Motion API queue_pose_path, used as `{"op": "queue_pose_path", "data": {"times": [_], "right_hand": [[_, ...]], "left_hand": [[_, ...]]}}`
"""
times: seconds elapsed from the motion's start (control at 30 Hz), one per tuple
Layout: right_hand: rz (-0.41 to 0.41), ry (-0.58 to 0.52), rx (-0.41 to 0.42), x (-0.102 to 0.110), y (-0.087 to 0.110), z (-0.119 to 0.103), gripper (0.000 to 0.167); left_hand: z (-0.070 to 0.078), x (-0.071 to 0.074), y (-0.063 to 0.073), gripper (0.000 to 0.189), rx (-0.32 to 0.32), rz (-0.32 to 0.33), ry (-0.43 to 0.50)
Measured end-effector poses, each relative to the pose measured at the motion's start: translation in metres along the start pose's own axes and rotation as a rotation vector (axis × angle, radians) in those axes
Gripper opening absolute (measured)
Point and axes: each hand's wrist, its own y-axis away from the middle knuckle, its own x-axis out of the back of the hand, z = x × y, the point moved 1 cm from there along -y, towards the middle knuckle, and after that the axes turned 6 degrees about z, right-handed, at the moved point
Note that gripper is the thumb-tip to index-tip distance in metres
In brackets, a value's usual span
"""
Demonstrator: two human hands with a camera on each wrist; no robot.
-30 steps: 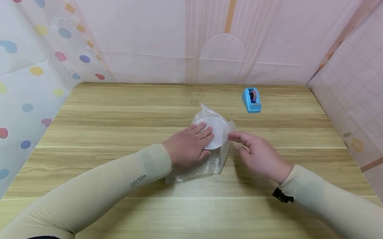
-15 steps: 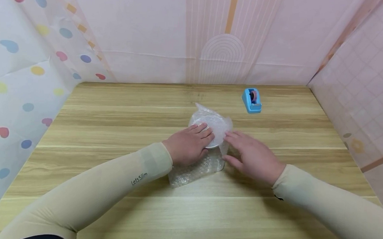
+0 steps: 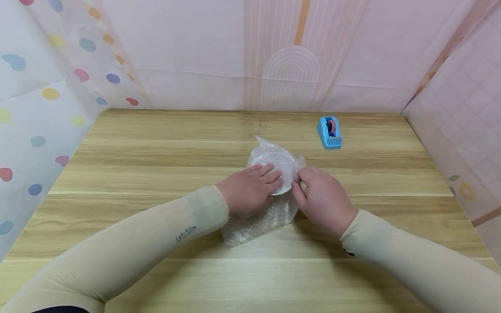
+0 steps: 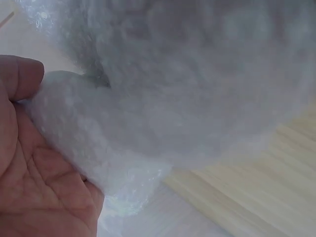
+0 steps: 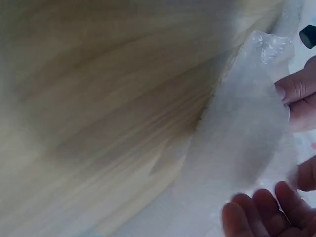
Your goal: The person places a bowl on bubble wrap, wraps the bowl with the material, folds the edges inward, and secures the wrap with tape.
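Note:
A sheet of bubble wrap (image 3: 273, 215) lies around a round, white, thin-rimmed object (image 3: 285, 164) in the middle of the table. My left hand (image 3: 253, 189) rests on top of that object with its fingers straight and spread. At the right side, my right hand (image 3: 324, 197) pinches the edge of the wrap between thumb and curled fingers. Blurred bubble wrap (image 4: 98, 133) fills much of the left wrist view, beside the left palm (image 4: 44, 182). The right wrist view shows curled right fingers (image 5: 269, 212) by the raised wrap (image 5: 237, 133).
A blue tape dispenser (image 3: 329, 133) stands toward the back right of the wooden table (image 3: 255, 280). Patterned sheets hang behind the table and along both sides, such as the dotted one (image 3: 25, 118) on the left.
My right hand has moved left to the wrap's right edge, and its fingers have closed from outstretched into a pinch. The wrap's lower part has shifted slightly; the left hand stays on the round object.

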Motion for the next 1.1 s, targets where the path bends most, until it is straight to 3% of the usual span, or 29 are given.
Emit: {"op": "queue_pose_path", "data": {"times": [0.2,0.33,0.4,0.53,0.6,0.73,0.87,1.0,1.1], "right_hand": [[0.065,-0.041,0.135,0.001,-0.003,0.003,0.012],[0.037,0.013,0.249,-0.003,-0.009,0.005,0.016],[0.003,0.028,0.268,-0.005,-0.013,0.005,0.018],[-0.065,0.024,0.236,-0.009,-0.020,0.003,0.022],[-0.082,0.018,0.211,-0.010,-0.021,0.003,0.024],[-0.074,-0.009,0.160,-0.011,-0.021,0.004,0.026],[-0.046,-0.060,0.099,-0.011,-0.019,0.006,0.017],[-0.037,-0.070,0.077,-0.012,-0.018,0.006,0.012],[-0.032,-0.057,0.068,-0.013,-0.019,0.004,0.013]], "left_hand": [[-0.003,0.002,-0.002,0.056,-0.043,-0.025,-0.005],[-0.006,0.003,-0.005,0.057,-0.066,-0.070,0.012],[-0.008,0.003,-0.007,0.057,-0.068,-0.092,0.039],[-0.011,0.003,-0.009,0.058,-0.062,-0.111,0.131],[-0.013,0.002,-0.008,0.058,-0.061,-0.090,0.187],[-0.021,-0.004,-0.003,0.060,-0.051,0.031,0.275],[-0.026,-0.007,0.006,0.066,0.011,0.140,0.332],[-0.029,-0.006,0.011,0.068,0.053,0.142,0.349],[-0.030,-0.005,0.011,0.067,0.050,0.120,0.341]]}}
